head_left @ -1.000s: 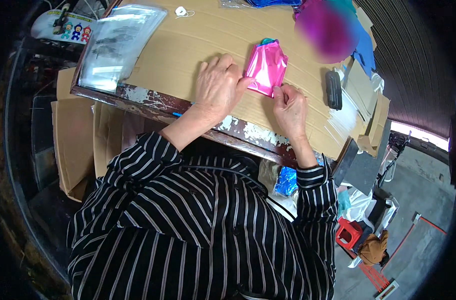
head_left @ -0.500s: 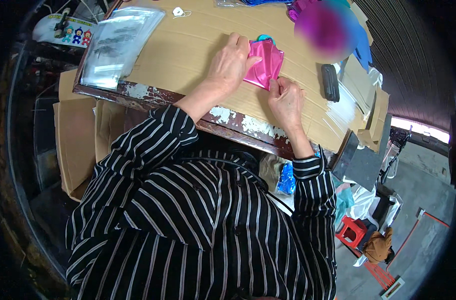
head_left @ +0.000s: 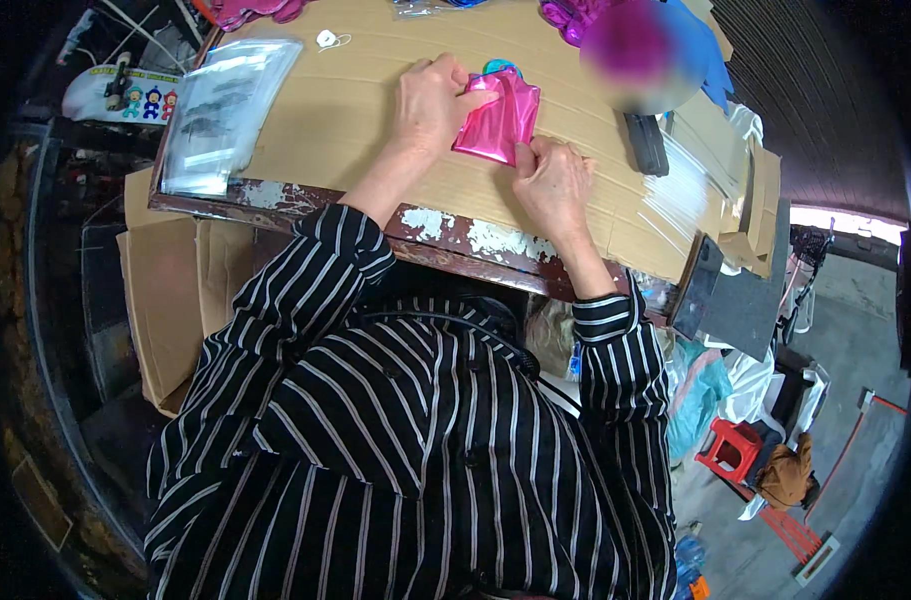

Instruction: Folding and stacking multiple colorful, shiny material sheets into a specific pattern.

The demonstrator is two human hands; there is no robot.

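A shiny pink piece (head_left: 500,125), like a small flat pouch of foil or satin, lies on the cardboard-covered table between my hands. Creases run down its surface. At its top edge shows a round teal thing (head_left: 500,67), partly covered. My left hand (head_left: 430,108) is at the pink piece's left side, its thumb laid across the top and its fingers curled at the edge. With thumb and forefinger my right hand (head_left: 557,185) pinches the lower right corner.
Clear plastic bags (head_left: 230,115) are stacked at the table's left. A small white tag with string (head_left: 327,40) lies beyond them. To the right are a black case (head_left: 645,145) and thin white strips (head_left: 680,190). Purple and blue cloth is heaped far right, partly blurred. The table edge (head_left: 455,235) is worn.
The whole view has shifted a little. My hands stay on the pink piece, which lies flatter and looks smoother; the left thumb reaches across its upper part.
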